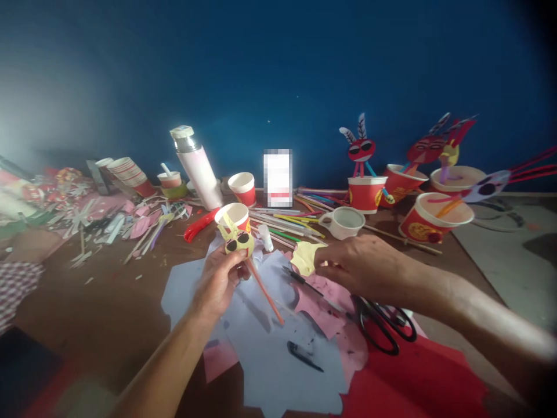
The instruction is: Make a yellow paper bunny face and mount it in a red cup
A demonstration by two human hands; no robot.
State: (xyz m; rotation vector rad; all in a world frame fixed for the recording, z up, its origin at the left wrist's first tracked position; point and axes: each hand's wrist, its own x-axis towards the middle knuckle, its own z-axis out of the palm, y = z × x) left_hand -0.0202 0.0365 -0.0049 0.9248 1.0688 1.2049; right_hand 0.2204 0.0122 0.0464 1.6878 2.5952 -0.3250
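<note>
My left hand point(220, 278) is closed on a small yellow paper face with black sunglasses point(238, 241), which is fixed to an orange straw point(265, 293) slanting down to the right. My right hand point(361, 264) pinches a piece of yellow paper point(304, 257) at its edge, just right of the face. Both hands hover above grey paper sheets point(278, 348) and pink scraps point(324, 307). A black pen point(300, 277) lies between the hands. Black-handled scissors point(385, 325) lie under my right forearm.
Red paper cups point(368, 193) with paper creature faces on straws stand at the back right. A white mug point(343, 222), a glue tube point(266, 237), loose straws point(282, 223), a thermos point(198, 168) and a red cutter point(198, 226) lie behind. Paper scraps litter the left; a checked sleeve point(15, 287) shows there.
</note>
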